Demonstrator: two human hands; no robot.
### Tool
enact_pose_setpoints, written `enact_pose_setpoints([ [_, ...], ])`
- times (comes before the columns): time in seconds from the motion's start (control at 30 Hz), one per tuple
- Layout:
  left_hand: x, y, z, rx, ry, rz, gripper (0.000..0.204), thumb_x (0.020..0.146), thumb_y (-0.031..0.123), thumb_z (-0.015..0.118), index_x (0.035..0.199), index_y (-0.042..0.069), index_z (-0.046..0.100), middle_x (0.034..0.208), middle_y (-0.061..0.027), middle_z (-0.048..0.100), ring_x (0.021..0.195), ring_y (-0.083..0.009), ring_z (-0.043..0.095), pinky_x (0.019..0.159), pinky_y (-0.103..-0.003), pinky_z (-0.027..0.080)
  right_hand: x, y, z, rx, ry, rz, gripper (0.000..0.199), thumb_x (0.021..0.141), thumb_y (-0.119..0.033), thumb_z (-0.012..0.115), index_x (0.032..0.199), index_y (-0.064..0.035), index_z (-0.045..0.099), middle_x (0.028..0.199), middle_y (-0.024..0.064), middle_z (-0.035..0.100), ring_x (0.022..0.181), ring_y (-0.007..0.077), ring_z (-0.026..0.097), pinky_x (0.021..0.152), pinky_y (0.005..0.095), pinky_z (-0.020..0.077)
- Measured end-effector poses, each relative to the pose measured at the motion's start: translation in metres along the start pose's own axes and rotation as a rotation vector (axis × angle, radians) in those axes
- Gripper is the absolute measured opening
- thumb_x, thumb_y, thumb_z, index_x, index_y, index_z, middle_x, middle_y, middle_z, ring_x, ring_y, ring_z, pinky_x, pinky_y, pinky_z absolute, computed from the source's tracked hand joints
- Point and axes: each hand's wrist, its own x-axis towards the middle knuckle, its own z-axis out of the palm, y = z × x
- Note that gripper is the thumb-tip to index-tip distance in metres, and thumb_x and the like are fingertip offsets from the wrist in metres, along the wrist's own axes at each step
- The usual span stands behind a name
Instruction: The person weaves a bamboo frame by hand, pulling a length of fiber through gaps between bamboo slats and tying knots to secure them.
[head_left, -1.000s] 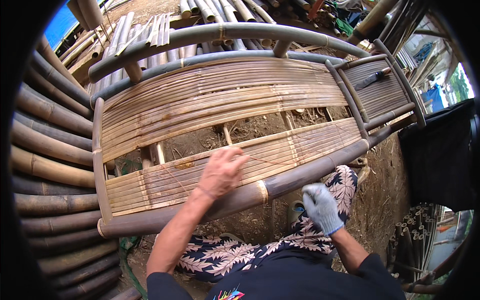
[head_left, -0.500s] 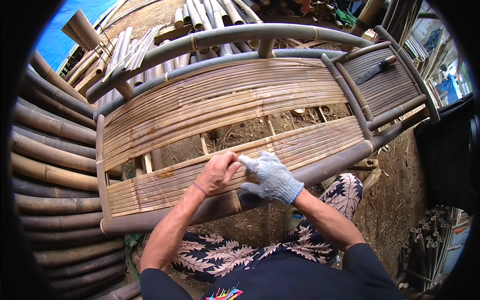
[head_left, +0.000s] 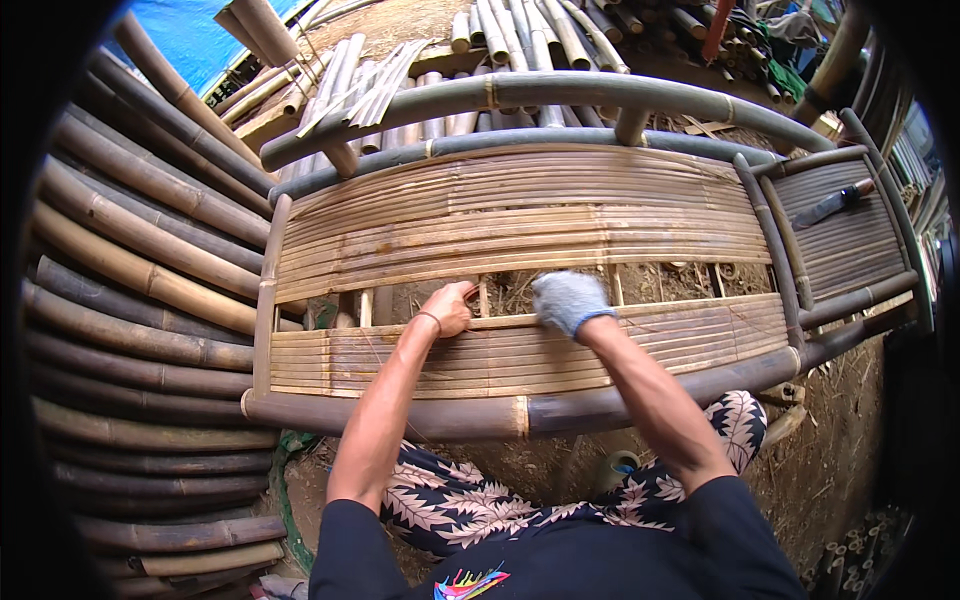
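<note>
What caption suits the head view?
Bare left hand and grey-gloved right hand at the gap in a slatted bamboo bench seat.

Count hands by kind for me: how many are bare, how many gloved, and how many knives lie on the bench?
Bare hand: 1
Gloved hand: 1
Knife on the side panel: 1
Total: 3

An outdoor bamboo workshop: stacked bamboo poles [head_left: 130, 290] left of the fingers, loose cut poles [head_left: 520, 30] and a blue tarp [head_left: 190, 35] beyond them, bare dirt ground [head_left: 830, 440] beneath a half-built slatted bamboo bench [head_left: 520, 225].
</note>
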Motion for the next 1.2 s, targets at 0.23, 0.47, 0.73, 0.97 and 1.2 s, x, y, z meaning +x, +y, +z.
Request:
enact_pose_setpoints([
  [0.23, 0.021, 0.006, 0.006, -0.152, -0.08, -0.074, 0.021, 0.079, 0.018, 0.069, 0.09, 0.0, 0.073, 0.078, -0.015, 0.071, 0.075, -0.0207, 0.064, 0.072, -0.036, 0.051, 0.064, 0.026, 0.073, 0.054, -0.027, -0.929, 0.016, 0.083, -0.016, 0.058, 0.083, -0.0062, 0.072, 0.086, 0.0169, 0.071, 0.074, 0.0333, 0.068, 0.064, 0.0415, 0.0526],
  [0.47, -0.007, 0.026, -0.022, -0.605, -0.095, -0.039, 0.02, 0.084, 0.019, 0.079, 0.075, 0.003, 0.072, 0.076, 0.0005, 0.068, 0.072, -0.0085, 0.057, 0.067, -0.026, 0.047, -0.01, -0.015, -0.007, 0.406, 0.187, -0.303, 0.039, 0.086, -0.037, 0.068, 0.116, -0.0126, 0.072, 0.106, 0.0154, 0.07, 0.1, 0.0354, 0.066, 0.092, 0.0429, 0.0526],
  [0.73, -0.049, 0.068, 0.007, -0.076, 0.252, 0.561, 0.063, 0.086, 0.028, 0.071, 0.137, 0.0, 0.049, 0.135, -0.0219, 0.053, 0.119, -0.0382, 0.057, 0.111, -0.041, 0.044, -0.146, 0.01, -0.119, 0.836, 0.005, -0.23, 0.024, 0.093, -0.024, 0.065, 0.082, -0.0021, 0.068, 0.076, 0.0122, 0.065, 0.072, 0.0303, 0.065, 0.067, 0.04, 0.0524],
  [0.97, -0.131, 0.155, 0.052, -0.012, 0.364, 1.064, 0.015, 0.088, 0.019, 0.067, 0.096, 0.007, 0.061, 0.077, -0.0043, 0.054, 0.068, -0.0181, 0.057, 0.058, -0.033, 0.049, -0.127, 0.032, -0.105, 1.253, -0.068, 0.498, 0.039, 0.099, -0.038, 0.055, 0.087, -0.0043, 0.07, 0.076, 0.0088, 0.069, 0.07, 0.0146, 0.065, 0.065, 0.0302, 0.0536],
  [1.2, -0.148, 0.126, 0.008, -0.013, 0.453, 0.943, 0.031, 0.095, 0.033, 0.061, 0.109, 0.006, 0.066, 0.106, -0.0116, 0.065, 0.093, -0.0245, 0.062, 0.08, -0.038, 0.051, -0.067, -0.031, -0.043, 0.692, -0.074, 0.003, 0.038, 0.102, -0.033, 0.051, 0.085, -0.0015, 0.064, 0.08, 0.0197, 0.066, 0.078, 0.0395, 0.064, 0.073, 0.0481, 0.0512],
])
